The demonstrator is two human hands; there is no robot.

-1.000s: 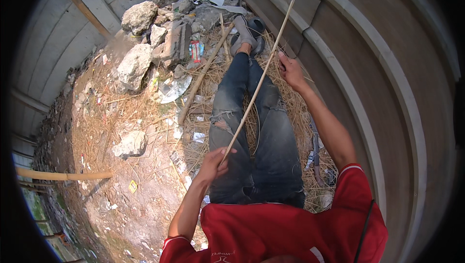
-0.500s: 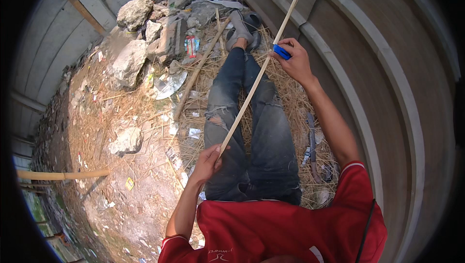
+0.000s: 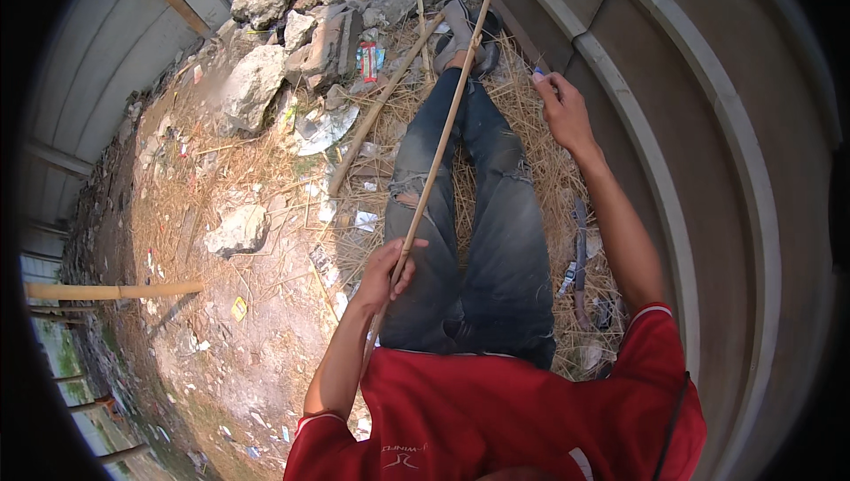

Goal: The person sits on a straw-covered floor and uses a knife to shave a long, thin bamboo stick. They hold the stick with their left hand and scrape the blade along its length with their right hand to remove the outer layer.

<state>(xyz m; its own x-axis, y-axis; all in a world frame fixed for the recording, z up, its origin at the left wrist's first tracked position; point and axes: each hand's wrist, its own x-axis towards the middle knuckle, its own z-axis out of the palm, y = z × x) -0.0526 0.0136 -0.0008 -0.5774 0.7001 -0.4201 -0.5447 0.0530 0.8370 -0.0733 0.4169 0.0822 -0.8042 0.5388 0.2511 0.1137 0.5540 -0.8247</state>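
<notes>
A long, thin bamboo strip (image 3: 443, 140) slants over my legs, from beside my waist up past my feet. My left hand (image 3: 385, 270) is closed round its lower part, over my thigh. To the right of the strip and apart from it is my right hand (image 3: 567, 113), its fingers pinched on a small blue tool (image 3: 537, 70). Only a bit of blue shows at the fingertips; the rest is hidden. Dark torn trousers (image 3: 505, 242) cover my outstretched legs beneath the strip.
Corrugated metal sheeting (image 3: 682, 127) rises close on my right. Rocks (image 3: 257, 87) and rubble lie at the far left, with a loose stick (image 3: 381, 109) beside my legs. Straw and litter cover the ground. A bamboo pole (image 3: 115, 290) juts in from the left.
The blue tool was against the strip; my right hand has moved off to the right with it. The strip has swung more upright and slid down through my left hand, its lower end now by my waist.
</notes>
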